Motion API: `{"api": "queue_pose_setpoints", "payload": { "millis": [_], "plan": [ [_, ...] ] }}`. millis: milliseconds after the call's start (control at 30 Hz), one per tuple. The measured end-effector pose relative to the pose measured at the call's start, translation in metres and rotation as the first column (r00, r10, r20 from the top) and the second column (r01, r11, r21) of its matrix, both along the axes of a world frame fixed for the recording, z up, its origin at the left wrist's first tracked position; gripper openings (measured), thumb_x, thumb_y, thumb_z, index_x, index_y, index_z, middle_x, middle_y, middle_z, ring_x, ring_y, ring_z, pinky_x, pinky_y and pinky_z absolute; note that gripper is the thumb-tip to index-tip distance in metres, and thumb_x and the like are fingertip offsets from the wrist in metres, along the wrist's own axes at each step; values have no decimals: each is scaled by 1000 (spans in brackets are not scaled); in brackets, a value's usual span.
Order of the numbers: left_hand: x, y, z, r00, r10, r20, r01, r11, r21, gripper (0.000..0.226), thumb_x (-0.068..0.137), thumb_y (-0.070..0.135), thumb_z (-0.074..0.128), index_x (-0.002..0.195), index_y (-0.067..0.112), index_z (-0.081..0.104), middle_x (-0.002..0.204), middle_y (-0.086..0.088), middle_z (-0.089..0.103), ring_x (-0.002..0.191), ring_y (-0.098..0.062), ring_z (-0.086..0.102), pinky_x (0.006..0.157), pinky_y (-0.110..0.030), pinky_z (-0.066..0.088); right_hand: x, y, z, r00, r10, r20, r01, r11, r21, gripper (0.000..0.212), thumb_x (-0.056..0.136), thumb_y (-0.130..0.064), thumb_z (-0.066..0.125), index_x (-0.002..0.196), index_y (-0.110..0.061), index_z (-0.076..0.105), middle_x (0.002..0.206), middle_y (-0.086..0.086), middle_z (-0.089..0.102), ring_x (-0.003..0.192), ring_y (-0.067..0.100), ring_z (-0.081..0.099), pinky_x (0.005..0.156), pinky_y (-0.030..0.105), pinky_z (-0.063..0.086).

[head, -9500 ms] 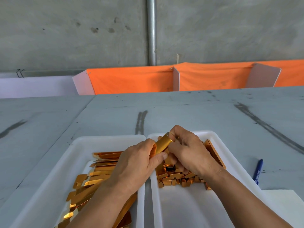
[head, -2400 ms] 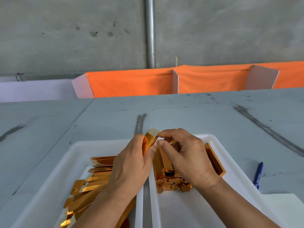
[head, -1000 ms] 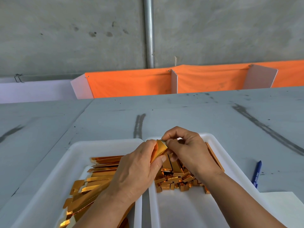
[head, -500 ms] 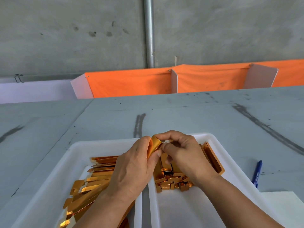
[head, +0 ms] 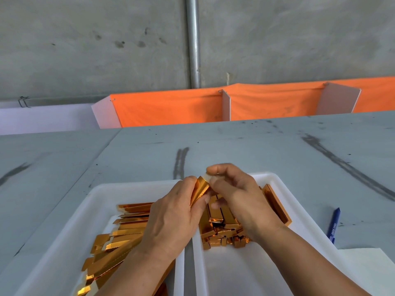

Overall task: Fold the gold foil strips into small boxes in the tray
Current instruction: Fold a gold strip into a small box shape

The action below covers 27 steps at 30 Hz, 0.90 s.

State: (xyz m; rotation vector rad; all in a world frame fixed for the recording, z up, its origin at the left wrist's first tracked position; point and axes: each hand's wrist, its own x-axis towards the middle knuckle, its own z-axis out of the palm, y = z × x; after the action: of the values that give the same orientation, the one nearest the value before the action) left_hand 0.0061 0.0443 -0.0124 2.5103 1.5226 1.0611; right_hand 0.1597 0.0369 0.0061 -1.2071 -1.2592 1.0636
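Half a second on, pinching a white end flap, newly exposed at the far tip of the gold foil strip [head: 199, 190], between right hand [head: 237, 195] thumb and forefinger; likely closing an end, so nearly a box. Gripping the strip's body in the left hand [head: 171, 216], fingers curled round it, above the gap between left tray [head: 102, 195] and right tray [head: 280, 182]. Plenty of flat strips [head: 128, 227] lying left; finished boxes [head: 222, 233] heaped right.
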Motion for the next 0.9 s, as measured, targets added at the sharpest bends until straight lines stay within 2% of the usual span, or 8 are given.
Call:
{"api": "queue_pose_setpoints", "payload": {
  "millis": [67,133,233,367,567,733,900],
  "plan": [
    [0,-1,0,1000,-13,22,13,1000,4,51,83,68,26,112,30,45,76,18,43,64,-1,50,53,-9,33,3,3,2,993,-62,-98,60,998,-28,16,101,-24,52,106,-29,67,74,-2,73,74,21,72,74,37,60],
    [0,-2,1,999,-27,19,27,1000,11,50,84,68,26,112,31,44,74,21,42,64,0,51,51,-8,33,6,6,4,965,-108,-238,84,991,-109,21,103,-22,47,106,-21,68,67,-4,70,69,18,72,61,28,58],
    [2,-4,2,998,-58,0,58,998,15,46,88,63,31,115,28,46,74,24,38,62,2,49,50,-7,31,8,6,5,908,-84,-412,-9,976,-218,27,103,-19,48,99,-6,71,69,6,67,59,15,67,46,23,53],
    [1,-5,3,996,-92,3,92,996,8,49,89,62,31,118,26,48,78,20,40,63,1,49,52,-8,33,7,4,4,879,28,-476,-151,963,-223,33,98,-21,58,73,-10,76,68,9,65,53,13,60,45,21,51],
    [2,-5,3,995,-101,3,101,995,5,57,86,64,30,121,24,49,87,16,48,67,-4,52,55,-6,35,7,4,3,900,119,-419,-187,975,-123,12,91,-16,66,83,-7,69,66,10,59,55,16,55,49,20,51],
    [3,-5,1,994,-110,6,110,994,-2,56,86,64,32,122,24,48,90,15,51,72,-5,56,59,-5,39,4,2,0,953,88,-289,-114,991,-74,6,89,-13,70,84,-10,70,67,13,61,49,14,54,51,22,49],
    [4,-5,0,992,-124,21,124,992,-1,53,87,65,32,118,26,49,86,18,49,68,-2,54,55,-7,40,5,3,1,953,71,-293,-101,991,-87,8,87,-7,69,80,-11,70,63,9,59,46,13,51,47,21,45]
  ]
}}
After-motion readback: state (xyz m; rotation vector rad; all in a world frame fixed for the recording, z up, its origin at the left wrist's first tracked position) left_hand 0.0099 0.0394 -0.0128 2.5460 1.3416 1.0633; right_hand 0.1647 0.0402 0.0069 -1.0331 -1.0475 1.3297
